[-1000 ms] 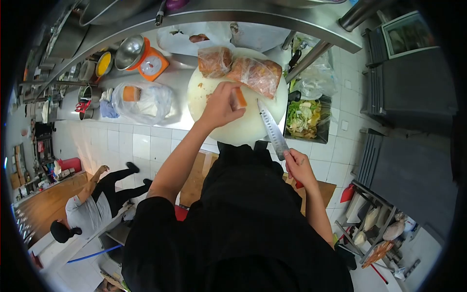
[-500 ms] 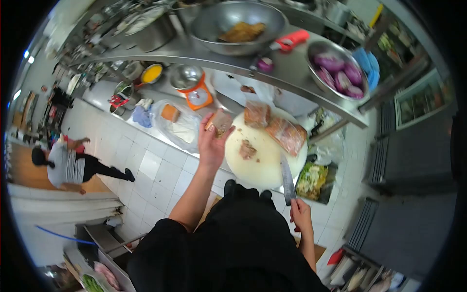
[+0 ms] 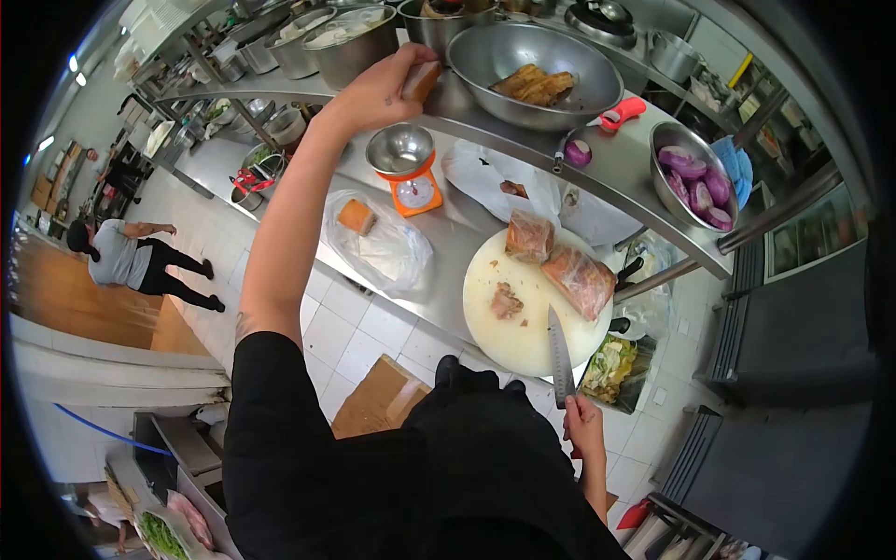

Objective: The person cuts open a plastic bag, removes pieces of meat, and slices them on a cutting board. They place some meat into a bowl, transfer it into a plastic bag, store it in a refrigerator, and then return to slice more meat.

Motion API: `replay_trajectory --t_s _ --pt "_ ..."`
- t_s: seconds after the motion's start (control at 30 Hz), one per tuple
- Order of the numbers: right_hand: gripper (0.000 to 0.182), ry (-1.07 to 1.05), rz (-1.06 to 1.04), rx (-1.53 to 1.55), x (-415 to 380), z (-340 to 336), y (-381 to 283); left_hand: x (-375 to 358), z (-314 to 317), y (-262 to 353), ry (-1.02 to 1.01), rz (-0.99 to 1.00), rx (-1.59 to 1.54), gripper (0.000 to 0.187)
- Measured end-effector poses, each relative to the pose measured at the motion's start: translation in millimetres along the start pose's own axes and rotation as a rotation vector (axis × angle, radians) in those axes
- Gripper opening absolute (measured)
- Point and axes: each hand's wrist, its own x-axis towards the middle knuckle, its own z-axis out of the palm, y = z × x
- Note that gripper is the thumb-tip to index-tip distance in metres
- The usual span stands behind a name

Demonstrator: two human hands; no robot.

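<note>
My left hand (image 3: 385, 91) reaches up to the steel shelf, its fingers closed round a piece of meat (image 3: 423, 82) with a brown side, close to the left of a large steel bowl (image 3: 597, 98). Lower right, my right hand (image 3: 585, 427) grips a kitchen knife (image 3: 560, 350) by its handle, the blade pointing over the round white cutting board (image 3: 495, 345). On that board lie two plastic-wrapped meat blocks, one squarish (image 3: 530, 236) and one longer (image 3: 580, 282), beside a small heap of meat scraps (image 3: 506, 301).
An orange scale (image 3: 416, 193) with a steel bowl stands on the counter under the shelf. Left of it is a plastic bag (image 3: 392, 257) with an orange-brown block. Purple onions (image 3: 691, 168) fill a shelf bowl. A person (image 3: 126, 257) stands far left.
My left hand has risen from beside the cutting board to the shelf, carrying the piece of meat. My right hand still holds the knife at the board's edge. The view has shifted left.
</note>
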Motion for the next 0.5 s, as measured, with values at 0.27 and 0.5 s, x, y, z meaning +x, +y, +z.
replay_trajectory --t_s 0.27,0.5 --pt "0.039 0.056 -0.005 0.015 -7.0 3.0 29.4 -141.3 130.7 4.0 0.360 0.166 -0.620 0.071" --pt "0.037 -0.065 0.050 0.100 -3.2 -9.2 1.0 -215.1 344.5 88.7 -0.209 -0.118 -0.049 0.107"
